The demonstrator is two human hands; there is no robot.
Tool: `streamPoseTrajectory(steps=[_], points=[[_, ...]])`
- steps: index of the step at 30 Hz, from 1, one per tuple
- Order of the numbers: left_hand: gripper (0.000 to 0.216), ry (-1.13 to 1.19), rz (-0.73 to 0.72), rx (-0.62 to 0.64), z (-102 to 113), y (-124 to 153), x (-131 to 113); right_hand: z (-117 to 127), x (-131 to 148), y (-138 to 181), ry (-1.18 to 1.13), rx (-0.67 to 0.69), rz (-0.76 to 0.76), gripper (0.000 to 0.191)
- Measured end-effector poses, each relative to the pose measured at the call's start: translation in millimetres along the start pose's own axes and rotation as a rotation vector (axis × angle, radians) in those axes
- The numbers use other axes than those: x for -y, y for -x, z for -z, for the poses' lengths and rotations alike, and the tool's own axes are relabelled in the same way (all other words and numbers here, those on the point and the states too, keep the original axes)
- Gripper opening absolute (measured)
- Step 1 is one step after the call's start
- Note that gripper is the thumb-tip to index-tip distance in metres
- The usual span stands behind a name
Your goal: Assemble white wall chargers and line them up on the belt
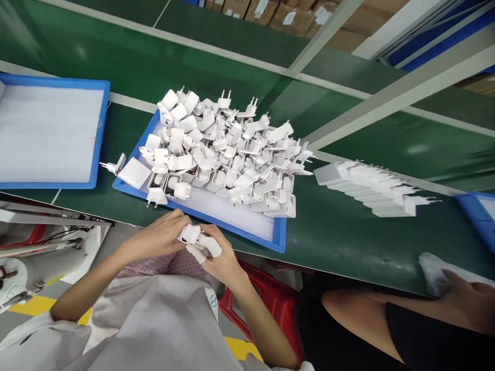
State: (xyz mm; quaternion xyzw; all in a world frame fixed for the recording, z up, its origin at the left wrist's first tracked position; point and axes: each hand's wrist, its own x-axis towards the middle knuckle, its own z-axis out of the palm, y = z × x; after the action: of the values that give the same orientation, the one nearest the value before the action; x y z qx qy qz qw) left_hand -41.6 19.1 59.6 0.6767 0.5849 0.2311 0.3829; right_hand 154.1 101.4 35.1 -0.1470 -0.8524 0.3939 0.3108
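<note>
Left hand (pixel 164 233) and right hand (pixel 224 260) pinch a white plug (pixel 191 234), apparently working it over; next calls for steady control.

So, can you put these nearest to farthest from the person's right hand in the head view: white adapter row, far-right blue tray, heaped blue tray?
From the right hand:
1. Heaped blue tray: just ahead.
2. White adapter row: off to the right.
3. Far-right blue tray: at the picture's right edge.

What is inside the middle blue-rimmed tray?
White plug cases, some open, heaped on a white floor. The upper ones hide much of the floor and any cases beneath.
</note>
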Motion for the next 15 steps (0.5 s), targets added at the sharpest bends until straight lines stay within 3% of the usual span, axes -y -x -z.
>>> streamPoseTrajectory(steps=[2,4,9,15], points=[[0.008,-0.049,0.039,-0.053,-1.9,4.0,4.8,-8.4,-5.0,-2.7,-0.004,-0.025,0.022,0.044],[0.023,0.026,0.095,-0.127,-2.7,12.0,6.5,-13.4,-6.2,-5.2,0.013,-0.039,0.058,0.044],[0.042,0.61,0.211,-0.137,-2.5,29.5,6.3,-17.9,-5.9,-8.9,0.022,-0.063,0.049,0.045],[0.048,1.195,0.382,-0.14,-6.4,18.5,9.3,-21.0,-8.0,-5.5,-0.039,-0.088,-0.017,0.043]])
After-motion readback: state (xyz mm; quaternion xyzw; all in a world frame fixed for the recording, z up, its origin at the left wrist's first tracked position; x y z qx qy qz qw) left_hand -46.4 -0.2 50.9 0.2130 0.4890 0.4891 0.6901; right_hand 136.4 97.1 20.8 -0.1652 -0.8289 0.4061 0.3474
